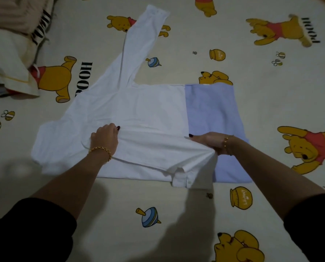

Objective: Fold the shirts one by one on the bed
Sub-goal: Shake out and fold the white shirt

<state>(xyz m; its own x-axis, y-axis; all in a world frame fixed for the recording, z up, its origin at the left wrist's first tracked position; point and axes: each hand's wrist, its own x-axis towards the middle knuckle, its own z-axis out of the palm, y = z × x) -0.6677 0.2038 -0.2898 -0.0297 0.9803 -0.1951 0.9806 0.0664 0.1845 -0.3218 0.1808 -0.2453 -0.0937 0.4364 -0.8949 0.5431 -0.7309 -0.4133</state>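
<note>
Your white long-sleeved shirt with a pale blue hem panel lies flat on the cream bed sheet printed with yellow bears. The shirt's far sleeve stretches away from its body. The near sleeve is folded across the white body, its buttoned cuff at the shirt's near edge.

Your left hand sits on the shirt at the shoulder end of that fold. Its fingers are curled and seem to pinch the fabric, though the dim light makes this hard to confirm. Your right hand, where white meets blue, has its fingers closed round the gathered sleeve near the cuff. A cream pillow lies beyond the shirt's shoulder end.
</note>
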